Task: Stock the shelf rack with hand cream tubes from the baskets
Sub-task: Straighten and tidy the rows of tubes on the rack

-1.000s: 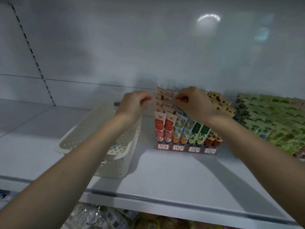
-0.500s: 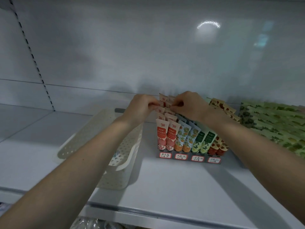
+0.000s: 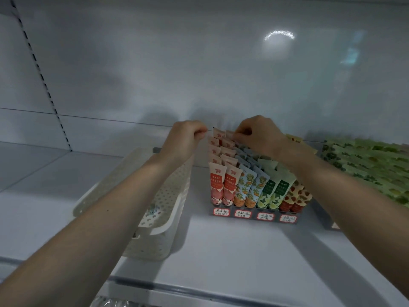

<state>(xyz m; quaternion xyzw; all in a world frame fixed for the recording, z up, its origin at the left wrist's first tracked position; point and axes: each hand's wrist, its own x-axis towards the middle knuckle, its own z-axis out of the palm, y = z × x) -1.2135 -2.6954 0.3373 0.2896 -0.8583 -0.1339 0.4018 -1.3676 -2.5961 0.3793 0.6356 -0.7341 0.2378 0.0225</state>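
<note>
1. We see two bare forearms reaching from 7 and 5 o'clock toward the back of a white shelf point(image 3: 221, 251), with the wrists nearly level.
2. The left hand point(image 3: 184, 141) is knuckles-up with its fingers curled tight. Its fingertips sit just beside the rearmost pink tube point(image 3: 218, 135), which is at the hand's 3 o'clock. We cannot tell whether it pinches anything.
3. The right hand point(image 3: 259, 136) arches over the back rows with its fingers curled down. It pinches the crimped top of the neighbouring pink tube point(image 3: 229, 135), at the hand's 9 o'clock.
4. The hand cream tubes point(image 3: 247, 187) lean in a rack point(image 3: 253, 220) in pink, blue, green and red columns, at 6 o'clock below both hands.
5. A white perforated basket point(image 3: 170, 191) sits at the rack's 9 o'clock, under the left forearm. Green packs point(image 3: 365, 165) lie at the rack's 3 o'clock.
</note>
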